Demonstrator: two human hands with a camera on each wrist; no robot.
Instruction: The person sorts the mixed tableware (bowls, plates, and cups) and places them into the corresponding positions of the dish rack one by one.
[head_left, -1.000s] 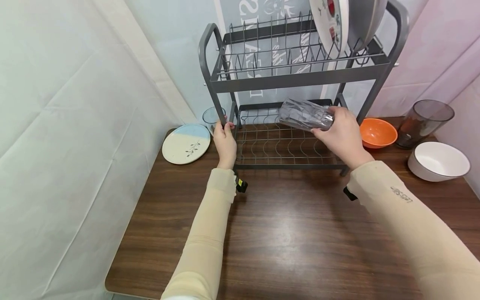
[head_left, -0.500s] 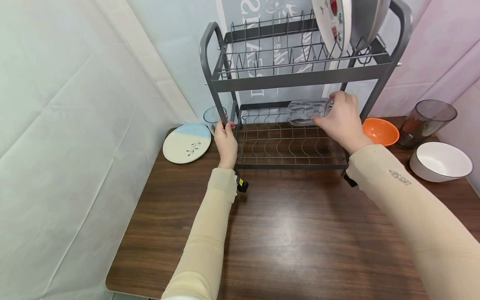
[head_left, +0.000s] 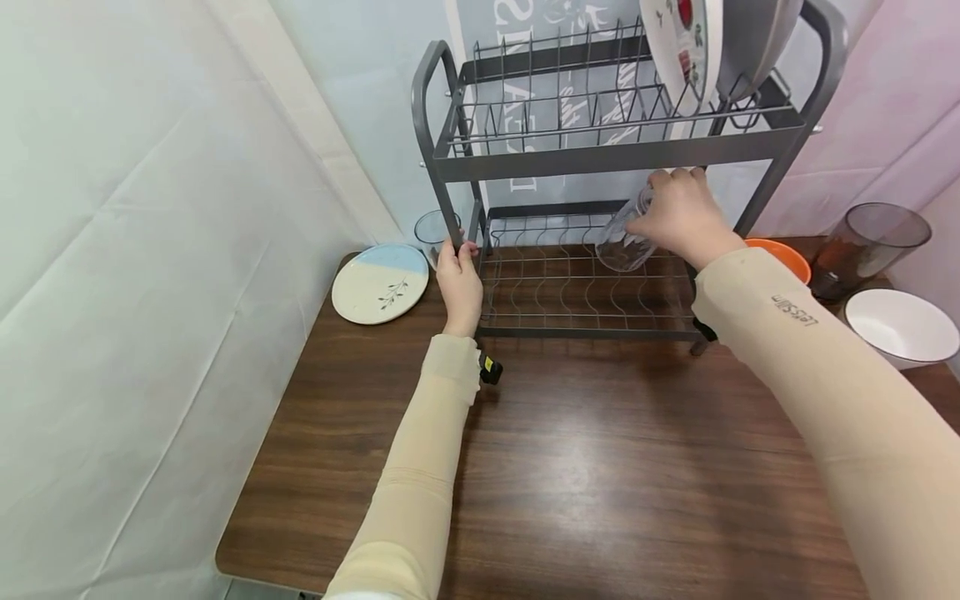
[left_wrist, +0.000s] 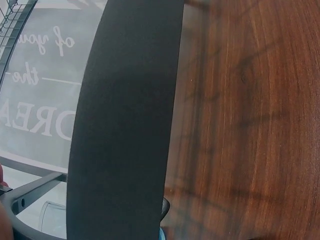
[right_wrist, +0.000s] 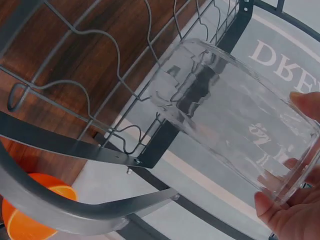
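My right hand [head_left: 684,212] holds a clear drinking glass [head_left: 624,242] by its upper end, fingers and thumb around it. In the right wrist view the glass [right_wrist: 235,110] is tilted, its far end over the wire tier. The head view puts it between the two tiers of a dark grey dish rack [head_left: 615,157], its lower end close over the lower tier's wires at the right back. At the rack's left front post, my left hand [head_left: 459,287] grips the metal. A wide dark bar [left_wrist: 125,120] fills much of the left wrist view, and most of that hand is hidden there.
A floral plate [head_left: 678,50] and a grey dish [head_left: 759,42] stand in the upper tier. Left of the rack are a blue-and-cream plate [head_left: 380,285] and a bluish glass [head_left: 429,232]. At right are an orange bowl [head_left: 787,254], a smoky glass [head_left: 862,250] and a white bowl [head_left: 900,325].
The clear glass has turned from nearly sideways to tilted, its far end swinging down toward the lower tier. My right hand has risen slightly; the left keeps its grip on the post.
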